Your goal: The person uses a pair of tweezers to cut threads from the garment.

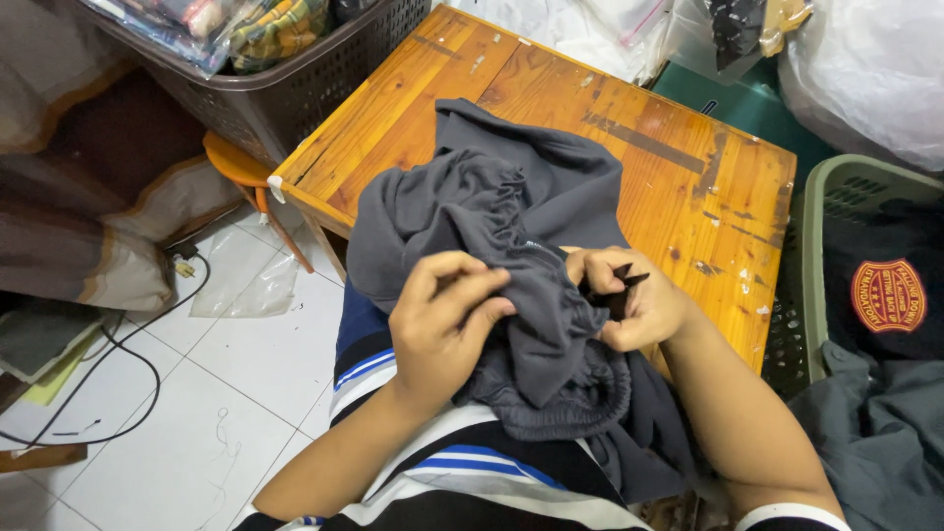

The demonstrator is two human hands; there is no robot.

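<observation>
A dark grey garment (511,226) with a gathered elastic band lies bunched over the near edge of a wooden table (688,167) and hangs into my lap. My left hand (442,320) pinches a fold of the grey cloth near the gathers. My right hand (629,300) grips the cloth beside it, together with a small black piece that pokes out between the fingers. The two hands are close, a few fingers' width apart.
A dark brown basket (295,88) of folded clothes stands at the table's far left. A green basket (846,187) with dark clothing and an orange patch sits to the right. Plastic bags (865,69) lie behind. Cables (118,354) run over the white tile floor at left.
</observation>
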